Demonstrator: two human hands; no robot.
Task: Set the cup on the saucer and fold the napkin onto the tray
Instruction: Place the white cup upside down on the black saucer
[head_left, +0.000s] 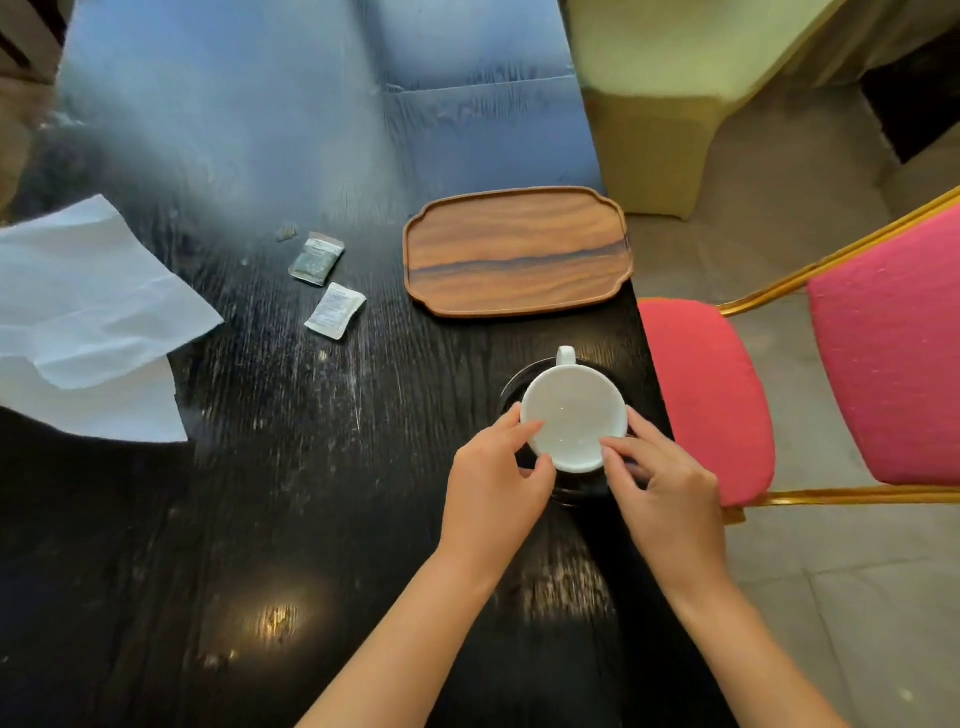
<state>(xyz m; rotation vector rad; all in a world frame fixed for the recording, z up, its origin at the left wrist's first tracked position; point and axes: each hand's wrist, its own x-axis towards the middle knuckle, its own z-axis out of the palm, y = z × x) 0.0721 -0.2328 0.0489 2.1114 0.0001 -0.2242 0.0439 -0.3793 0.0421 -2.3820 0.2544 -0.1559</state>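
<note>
Head view looked down on a dark wooden table (291, 467), and I saw both of my hands closed in around the white cup (574, 415) near the table's right edge. My left hand (496, 488) had its fingers curled against the cup's left and near rim, thumb low on the wall, fingertips touching the lip. My right hand (662, 488) gripped the opposite side in the same way, fingers bent round the near right rim. The cup stood upright with its handle pointing away from me, and it sat over the dark saucer (511, 384), whose rim showed as a dark arc around the cup's left and far side. Whether the cup's base was fully seated on the saucer I could not tell.

Beyond the cup, well apart from it, the wooden tray (519, 252) lay flat with nothing on it. The white napkin (88, 322) lay unfolded and rumpled at the table's far left edge, well apart from the tray. Between them lay two small packets: a dark one (317, 258) and a white one (335, 310) just beside it. A pink chair (883, 353) stood to the right of the table.
</note>
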